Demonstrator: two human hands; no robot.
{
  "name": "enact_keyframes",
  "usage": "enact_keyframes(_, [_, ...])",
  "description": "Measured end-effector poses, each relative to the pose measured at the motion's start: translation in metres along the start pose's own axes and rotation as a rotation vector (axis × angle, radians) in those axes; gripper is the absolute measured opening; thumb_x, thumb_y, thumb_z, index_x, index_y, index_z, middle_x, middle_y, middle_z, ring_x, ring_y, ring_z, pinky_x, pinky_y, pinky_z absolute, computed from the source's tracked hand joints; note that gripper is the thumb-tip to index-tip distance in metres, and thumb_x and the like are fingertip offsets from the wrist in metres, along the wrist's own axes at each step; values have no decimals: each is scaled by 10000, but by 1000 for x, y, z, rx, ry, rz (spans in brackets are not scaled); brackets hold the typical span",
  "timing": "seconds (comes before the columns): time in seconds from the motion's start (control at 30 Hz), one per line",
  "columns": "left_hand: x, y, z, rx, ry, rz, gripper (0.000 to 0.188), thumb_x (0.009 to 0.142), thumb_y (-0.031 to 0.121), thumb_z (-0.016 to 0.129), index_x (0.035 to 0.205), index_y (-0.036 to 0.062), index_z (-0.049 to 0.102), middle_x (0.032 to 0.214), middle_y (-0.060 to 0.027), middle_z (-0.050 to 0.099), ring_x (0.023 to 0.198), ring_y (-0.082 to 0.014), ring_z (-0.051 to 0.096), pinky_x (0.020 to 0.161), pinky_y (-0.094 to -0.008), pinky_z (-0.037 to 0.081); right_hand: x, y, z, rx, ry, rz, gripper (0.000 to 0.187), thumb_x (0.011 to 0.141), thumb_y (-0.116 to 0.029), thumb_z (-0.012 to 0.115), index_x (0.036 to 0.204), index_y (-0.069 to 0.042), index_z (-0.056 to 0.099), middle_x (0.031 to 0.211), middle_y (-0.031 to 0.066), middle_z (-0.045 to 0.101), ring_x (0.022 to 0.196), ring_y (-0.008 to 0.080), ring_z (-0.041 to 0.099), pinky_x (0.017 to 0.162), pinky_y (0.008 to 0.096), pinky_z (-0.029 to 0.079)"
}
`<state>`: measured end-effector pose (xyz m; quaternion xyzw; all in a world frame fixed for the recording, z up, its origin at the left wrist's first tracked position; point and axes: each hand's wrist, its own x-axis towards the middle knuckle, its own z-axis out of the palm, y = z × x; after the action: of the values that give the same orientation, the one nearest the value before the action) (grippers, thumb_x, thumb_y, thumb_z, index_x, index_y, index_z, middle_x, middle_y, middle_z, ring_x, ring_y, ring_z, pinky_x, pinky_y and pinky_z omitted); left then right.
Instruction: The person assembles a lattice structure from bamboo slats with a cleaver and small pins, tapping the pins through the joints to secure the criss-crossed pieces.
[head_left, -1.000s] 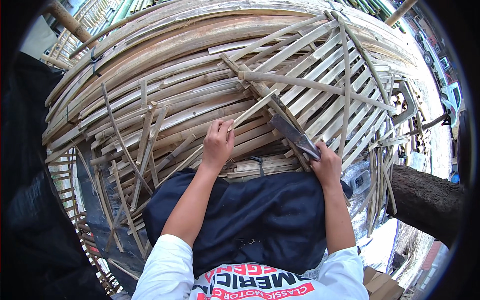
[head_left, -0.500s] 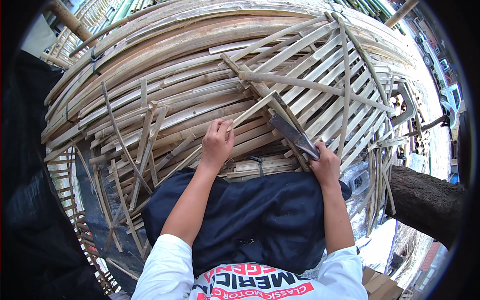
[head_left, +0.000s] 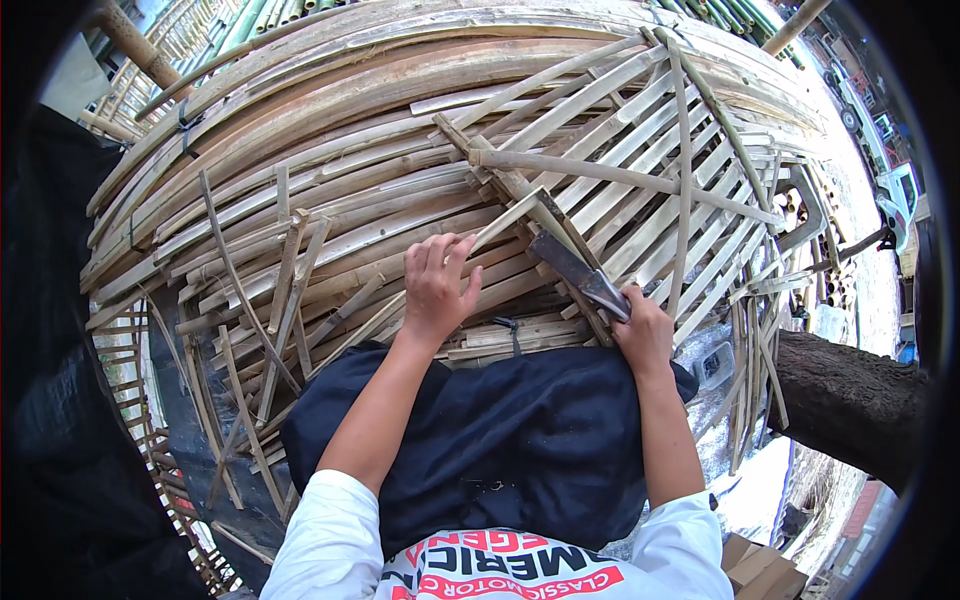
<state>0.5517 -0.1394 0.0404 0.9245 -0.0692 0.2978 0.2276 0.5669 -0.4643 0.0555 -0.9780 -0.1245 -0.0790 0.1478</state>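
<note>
Left hand [head_left: 436,292] is loosely open, thumb spread away from the bent fingers, right by a pale wood strip [head_left: 507,219]. Can't tell if the fingertips actually touch it tbh. The strip slants up and right from the hand, its far end at the upper end of a narrow wood bar [head_left: 566,228]. Right hand [head_left: 643,326] is wrapped tight around the grip end of a big knife [head_left: 563,258], dark wide blade pointing up and left, just beside that bar. Black cloth [head_left: 470,430] over the lap, huge pile of long slats [head_left: 340,85] beyond the hands, thick tree trunk [head_left: 850,405] off to the right
</note>
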Motion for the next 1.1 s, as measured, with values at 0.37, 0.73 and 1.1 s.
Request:
enact_keyframes(0.37, [70,8,37,-248,-229,-314,268,894,233,714,1083,48,674,982,-132,682,905,-309,664,809,-425,515,0,0,-1,28,-13,-8,349,739,-100,786,1053,-108,634,792,143,687,763,349,699,696,461,546])
enact_keyframes(0.73, [67,-5,48,-291,-525,-468,408,981,410,619,903,22,720,740,-197,701,746,-368,702,708,-471,527,1,1,-1,58,-1,2,270,768,-108,740,1024,-110,653,778,144,695,751,341,704,667,455,547])
enact_keyframes(1.1, [69,-1,55,-371,-430,-516,486,968,458,628,841,-9,672,753,-216,691,765,-398,686,716,-460,528,0,3,0,74,25,-13,307,753,-117,766,1038,-123,652,765,144,681,734,338,701,681,453,551])
